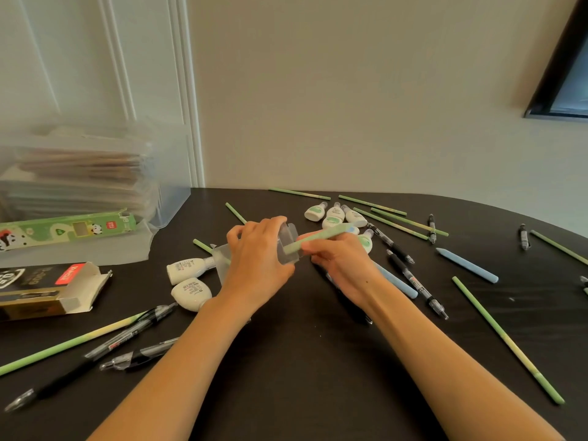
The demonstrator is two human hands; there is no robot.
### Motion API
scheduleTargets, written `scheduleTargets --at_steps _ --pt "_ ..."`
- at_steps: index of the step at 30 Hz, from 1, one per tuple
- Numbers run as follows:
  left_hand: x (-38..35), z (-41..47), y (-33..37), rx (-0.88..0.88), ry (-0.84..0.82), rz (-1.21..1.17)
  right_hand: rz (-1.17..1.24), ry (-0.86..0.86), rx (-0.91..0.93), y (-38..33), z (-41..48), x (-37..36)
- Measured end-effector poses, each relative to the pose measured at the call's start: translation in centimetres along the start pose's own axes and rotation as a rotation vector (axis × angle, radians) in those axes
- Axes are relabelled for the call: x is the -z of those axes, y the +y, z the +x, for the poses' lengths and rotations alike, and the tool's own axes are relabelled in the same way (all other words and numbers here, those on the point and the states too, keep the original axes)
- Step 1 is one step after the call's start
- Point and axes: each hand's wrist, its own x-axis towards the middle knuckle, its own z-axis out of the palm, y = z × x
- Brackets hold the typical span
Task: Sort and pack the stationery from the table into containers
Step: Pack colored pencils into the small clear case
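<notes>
My left hand (257, 249) grips a small clear plastic box (288, 245) lying on its side, its open end facing right. My right hand (342, 261) pinches a pale green pen (321, 237) whose left end sits at the box's opening. Two light blue pens lie on the dark table (302, 345): one (466, 265) to the right, one (397, 283) partly under my right wrist. White correction-fluid bottles sit behind my hands (334, 214) and beside my left wrist (191, 283). Green pencils (506, 340) and black gel pens (416, 281) are scattered around.
An open black pen carton (47, 289) and a green panda pencil carton (66, 230) lie at the left, in front of a clear storage bin (89, 173) with stacked packs. The wall stands right behind the table's far edge; the table's edge curves away at the right.
</notes>
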Motion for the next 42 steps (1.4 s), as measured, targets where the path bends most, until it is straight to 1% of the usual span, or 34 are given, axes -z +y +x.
scheduleTargets --at_steps 3,5,7,9,12,14,15,18,20,22,25,28,30,32,37,38,40,41,42 --pt "0.0 0.0 -0.1 -0.003 -0.006 0.011 0.211 -0.035 -0.069 -0.3 -0.2 -0.1" --pt "0.0 0.0 0.0 0.005 0.003 0.001 0.281 -0.012 -0.066 -0.5 -0.1 0.0" --pt "0.0 0.0 0.1 0.003 0.003 -0.001 0.266 0.052 -0.034 -0.5 -0.2 -0.1" --pt "0.0 0.0 0.1 -0.005 0.003 0.008 0.167 0.107 0.017 -0.3 -0.3 -0.3" --pt "0.0 0.0 -0.2 0.005 0.000 0.027 -0.064 0.116 0.129 0.4 -0.3 -0.7" --pt "-0.1 0.1 -0.3 0.017 -0.006 0.032 -0.154 0.114 0.154 0.5 -0.4 -1.0" --pt "-0.1 0.1 -0.4 0.026 -0.006 0.038 -0.121 0.105 0.127 0.5 -0.3 -1.1" --pt "0.1 0.2 -0.7 0.034 0.010 0.058 0.140 0.076 0.055 0.3 -0.2 -0.9" --pt "0.1 0.3 -0.7 0.027 0.016 0.055 0.183 0.131 0.063 0.2 -0.4 -0.6" --pt "0.1 0.3 -0.6 0.014 0.020 0.060 0.137 0.169 0.108 0.3 -0.6 -0.6" --pt "0.0 0.3 -0.5 0.012 0.023 0.063 0.019 0.135 0.157 0.5 -1.0 -0.9" --pt "0.2 0.4 -0.6 0.042 0.041 0.050 -0.109 0.102 0.137 0.7 -0.9 -1.1" --pt "0.3 0.4 -0.7 0.039 0.051 0.061 -0.113 0.041 0.079 0.7 -1.1 -1.3" --pt "0.3 0.4 -0.7 0.040 0.051 0.067 -0.117 -0.016 0.070 0.6 -1.3 -1.2" --pt "0.1 0.3 -0.5 0.023 0.024 0.066 -0.099 -0.087 -0.007 0.0 -1.1 -0.3" --pt "0.1 0.2 -0.3 0.018 0.016 0.069 -0.079 -0.060 0.002 -0.5 -0.9 0.2" --pt "-0.1 0.2 -0.1 0.011 -0.003 0.084 -0.089 0.103 0.030 -1.5 -0.4 1.4" --pt "-0.2 0.2 -0.1 0.006 -0.016 0.094 -0.159 0.211 0.031 -1.8 -0.2 2.3" --pt "-0.3 0.1 0.0 0.000 -0.026 0.103 -0.308 0.298 0.029 -1.8 0.1 3.2"
